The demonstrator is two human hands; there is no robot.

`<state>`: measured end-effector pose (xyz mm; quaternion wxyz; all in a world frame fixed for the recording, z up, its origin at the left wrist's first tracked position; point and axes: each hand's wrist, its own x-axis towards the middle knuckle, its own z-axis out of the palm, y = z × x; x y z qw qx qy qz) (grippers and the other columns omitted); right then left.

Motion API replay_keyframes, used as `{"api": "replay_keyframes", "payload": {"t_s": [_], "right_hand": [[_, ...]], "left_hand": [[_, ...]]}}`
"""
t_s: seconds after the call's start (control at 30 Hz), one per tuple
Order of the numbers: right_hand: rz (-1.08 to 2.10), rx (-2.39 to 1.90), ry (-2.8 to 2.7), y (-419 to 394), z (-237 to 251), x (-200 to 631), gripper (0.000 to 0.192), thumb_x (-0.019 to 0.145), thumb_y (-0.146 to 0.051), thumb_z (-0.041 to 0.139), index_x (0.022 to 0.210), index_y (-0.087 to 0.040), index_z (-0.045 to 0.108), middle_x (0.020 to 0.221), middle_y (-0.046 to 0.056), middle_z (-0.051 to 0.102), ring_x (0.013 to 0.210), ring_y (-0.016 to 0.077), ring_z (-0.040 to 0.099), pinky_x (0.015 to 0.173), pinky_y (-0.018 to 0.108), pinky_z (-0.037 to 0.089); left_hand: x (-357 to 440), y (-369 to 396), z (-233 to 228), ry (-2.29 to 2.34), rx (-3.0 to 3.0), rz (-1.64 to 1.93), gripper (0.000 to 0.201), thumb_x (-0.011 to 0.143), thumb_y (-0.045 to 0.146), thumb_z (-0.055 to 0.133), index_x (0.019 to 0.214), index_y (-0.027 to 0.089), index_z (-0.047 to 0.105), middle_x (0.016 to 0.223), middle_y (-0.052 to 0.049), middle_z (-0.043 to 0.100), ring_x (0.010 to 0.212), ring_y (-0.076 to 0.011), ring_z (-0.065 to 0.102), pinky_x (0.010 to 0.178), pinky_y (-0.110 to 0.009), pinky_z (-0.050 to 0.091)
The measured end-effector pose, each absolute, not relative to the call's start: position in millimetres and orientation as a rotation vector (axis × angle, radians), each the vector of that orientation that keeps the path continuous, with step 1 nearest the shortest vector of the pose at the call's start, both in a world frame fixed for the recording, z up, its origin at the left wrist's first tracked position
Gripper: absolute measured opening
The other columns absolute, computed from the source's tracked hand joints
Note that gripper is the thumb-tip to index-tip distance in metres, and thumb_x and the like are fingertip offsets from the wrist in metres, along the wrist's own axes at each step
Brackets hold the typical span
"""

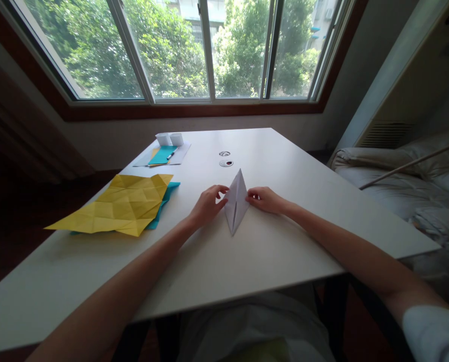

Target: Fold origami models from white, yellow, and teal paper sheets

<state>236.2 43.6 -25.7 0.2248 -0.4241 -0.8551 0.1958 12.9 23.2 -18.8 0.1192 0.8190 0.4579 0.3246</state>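
Observation:
A sheet of white paper folded into a narrow diamond [236,203] lies on the white table in front of me, a slit running down its middle. My left hand [208,203] has its thumb and index finger at the diamond's left edge, curved with a small gap between them. On the opposite side, my right hand [264,199] pinches the right corner, its other fingers curled in. The undersides of the fingertips are hidden.
Creased yellow paper [126,203] lies over teal paper [164,203] on the left. Farther back are two small white paper boxes [170,140], coloured sheets [162,155] and a pen [172,154]. Two round pieces [226,163] sit mid-table. The table's near edge [239,296] is close to my body.

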Motion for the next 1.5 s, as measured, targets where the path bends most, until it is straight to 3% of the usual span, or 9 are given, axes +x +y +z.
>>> {"api": "replay_keyframes", "payload": {"t_s": [0.2,0.33,0.47,0.7,0.8,0.93,1.1,1.27,1.5], "right_hand": [[0.417,-1.159,-2.363,47,-31,235,0.012,0.079,-0.023,0.052,0.085,-0.016,0.060,0.076,0.002,0.060,0.068,0.0129,0.052,0.062,0.024,0.039],[0.318,-1.151,-2.249,47,-35,235,0.035,0.074,-0.022,0.061,0.108,-0.017,0.053,0.092,0.005,0.058,0.080,0.0162,0.054,0.071,0.029,0.043],[0.212,-1.034,-2.416,47,-36,232,0.015,0.081,-0.017,0.052,0.092,-0.020,0.063,0.101,0.008,0.060,0.095,0.0190,0.053,0.086,0.034,0.040],[0.243,-1.010,-2.611,39,-27,232,0.031,0.082,-0.035,0.053,0.110,-0.022,0.058,0.112,0.007,0.061,0.110,0.0235,0.048,0.093,0.040,0.036],[0.315,-1.028,-2.686,38,-23,236,0.053,0.078,-0.051,0.054,0.123,-0.023,0.050,0.126,0.007,0.053,0.118,0.0283,0.040,0.097,0.045,0.032],[0.411,-1.061,-2.777,38,-22,240,0.082,0.068,-0.065,0.056,0.136,-0.025,0.034,0.140,0.007,0.038,0.128,0.0336,0.027,0.102,0.048,0.023],[0.461,-1.072,-2.833,39,-25,239,0.095,0.062,-0.068,0.058,0.140,-0.024,0.027,0.145,0.007,0.029,0.132,0.0342,0.019,0.107,0.045,0.017],[0.428,-0.975,-2.782,33,-19,238,0.085,0.063,-0.064,0.062,0.134,-0.024,0.039,0.139,0.008,0.038,0.129,0.0321,0.024,0.106,0.046,0.021],[0.418,-0.661,-2.793,20,-2,234,0.025,0.081,-0.036,0.056,0.101,-0.024,0.065,0.101,0.005,0.063,0.096,0.0186,0.053,0.089,0.034,0.039]], "left_hand": [[12,30,-27,1.383,2.427,0.841,0.017,0.077,0.021,0.053,0.092,0.019,0.061,0.088,-0.003,0.063,0.075,-0.0159,0.056,0.071,-0.030,0.046],[13,31,-32,1.392,2.626,0.717,0.020,0.081,0.026,0.050,0.092,0.022,0.066,0.099,-0.006,0.060,0.094,-0.0217,0.052,0.084,-0.037,0.044],[14,29,-31,1.399,2.737,0.612,0.025,0.084,0.027,0.046,0.099,0.023,0.065,0.110,-0.007,0.058,0.102,-0.0246,0.048,0.087,-0.041,0.042],[16,24,-26,1.240,2.790,0.506,0.019,0.082,0.029,0.046,0.094,0.020,0.059,0.112,-0.005,0.060,0.114,-0.0227,0.045,0.094,-0.039,0.038],[14,24,-23,1.250,2.721,0.351,0.040,0.082,0.047,0.046,0.112,0.021,0.052,0.127,-0.007,0.052,0.125,-0.0267,0.034,0.099,-0.045,0.032],[10,26,-20,1.247,2.625,0.080,0.076,0.077,0.066,0.038,0.139,0.024,0.024,0.146,-0.007,0.026,0.135,-0.0309,0.011,0.105,-0.054,0.015],[9,28,-18,1.258,2.598,-0.064,0.091,0.071,0.075,0.035,0.143,0.025,0.009,0.150,-0.004,0.009,0.136,-0.0319,0.001,0.105,-0.058,0.004],[8,27,-16,1.318,2.636,-0.033,0.091,0.068,0.076,0.038,0.142,0.027,0.018,0.149,-0.005,0.018,0.135,-0.0346,0.008,0.103,-0.060,0.007],[6,26,-16,1.488,2.696,0.155,0.052,0.088,0.055,0.023,0.126,0.028,0.046,0.132,-0.007,0.047,0.127,-0.0309,0.028,0.100,-0.060,0.017]]}}
